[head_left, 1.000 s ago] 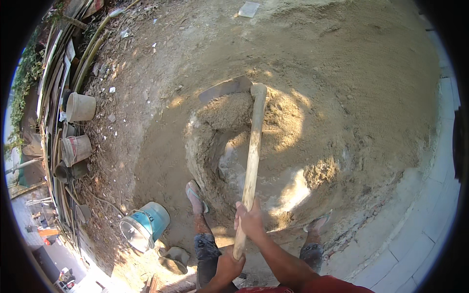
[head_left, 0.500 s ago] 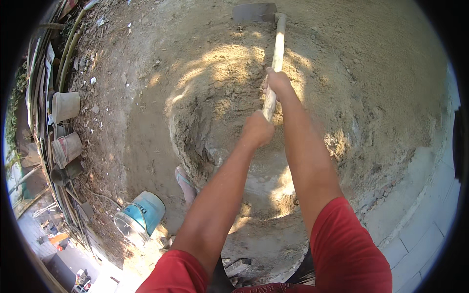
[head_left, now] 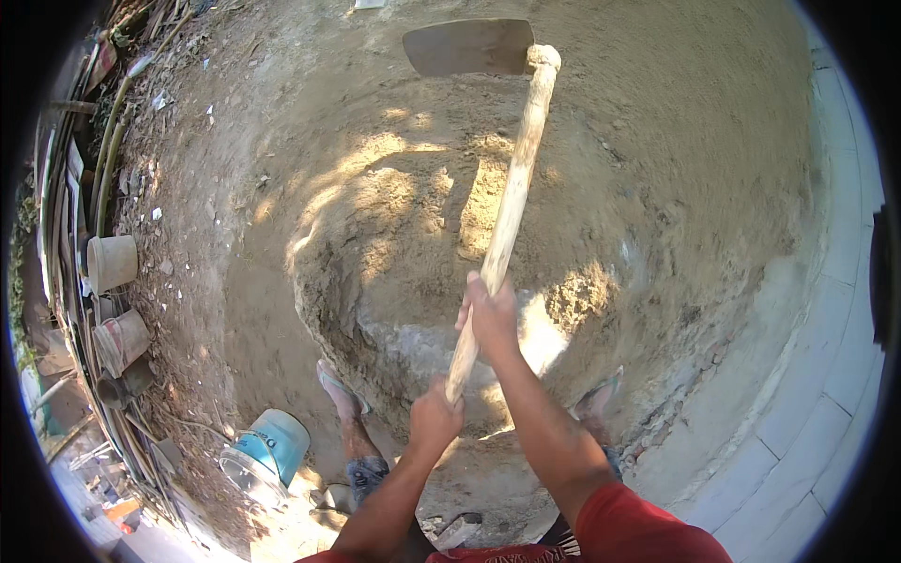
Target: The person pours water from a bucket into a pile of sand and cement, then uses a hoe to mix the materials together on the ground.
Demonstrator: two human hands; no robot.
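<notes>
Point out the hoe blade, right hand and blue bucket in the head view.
Hoe blade (head_left: 468, 48): head view, middle of its flat face.
Right hand (head_left: 493, 319): head view, back of the hand.
Blue bucket (head_left: 281, 440): head view, outer side wall.

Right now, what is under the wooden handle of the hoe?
Beside the wooden handle, brown soil shows, partly sunlit. Whatever lies directly beneath it, or under the right hand and left hand, is covered.
</notes>
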